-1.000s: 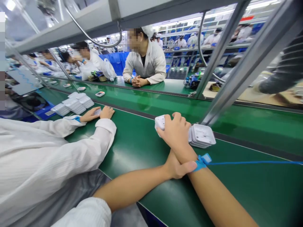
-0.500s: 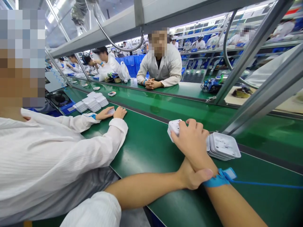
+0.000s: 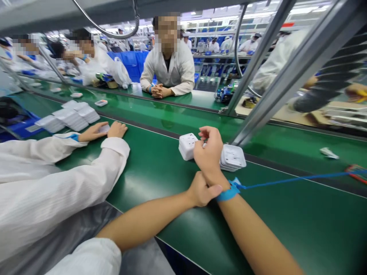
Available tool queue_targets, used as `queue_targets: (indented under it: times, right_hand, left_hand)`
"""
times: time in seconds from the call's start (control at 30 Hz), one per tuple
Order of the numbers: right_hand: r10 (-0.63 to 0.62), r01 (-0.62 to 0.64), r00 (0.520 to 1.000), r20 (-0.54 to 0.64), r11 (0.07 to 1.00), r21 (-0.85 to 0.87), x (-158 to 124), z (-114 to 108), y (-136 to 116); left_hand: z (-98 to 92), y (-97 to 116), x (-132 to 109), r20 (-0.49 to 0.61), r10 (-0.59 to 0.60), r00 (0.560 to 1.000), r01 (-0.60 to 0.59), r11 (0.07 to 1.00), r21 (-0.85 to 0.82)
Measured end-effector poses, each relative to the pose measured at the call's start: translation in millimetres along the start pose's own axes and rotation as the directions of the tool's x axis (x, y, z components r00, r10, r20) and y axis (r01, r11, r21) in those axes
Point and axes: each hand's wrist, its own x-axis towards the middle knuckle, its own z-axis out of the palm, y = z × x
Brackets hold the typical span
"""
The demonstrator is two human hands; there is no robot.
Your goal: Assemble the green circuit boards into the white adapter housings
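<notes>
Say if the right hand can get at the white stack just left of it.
Probably yes: the white stack is close by the right hand, with nothing seen between them, though the left hand clasping the right wrist might hamper it.

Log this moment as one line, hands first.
Left hand: clasping right wrist | Right hand: between white plastic stacks, contact unclear | Rest: blue wristband, green bench

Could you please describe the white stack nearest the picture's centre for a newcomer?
On the green bench, find the camera wearer's right hand. The white stack stands just left of it, whereas the similar stack stands right.
</notes>
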Motion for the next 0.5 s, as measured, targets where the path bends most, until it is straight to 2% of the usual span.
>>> queue_targets:
  times: [0.17,0.3,0.5]
  right_hand:
    - [-0.006,0.018,0.998,0.068,0.984,-0.175,-3.5,2.1,2.4]
    - [0.071,-0.014,0.983,0.169,0.949,-0.316,-8.0,6.7,4.0]
    - [0.139,-0.018,0.951,0.275,0.915,-0.402,-10.1,7.4,7.9]
  left_hand:
    - [1.6,0.7,-0.2,0.002,0.048,0.999,-0.048,0.999,0.023]
    - [3.2,2.0,1.1,0.027,0.099,0.995,-0.1,0.995,0.028]
    - [1.1,0.4,1.7,0.081,0.207,0.975,-0.209,0.978,0.022]
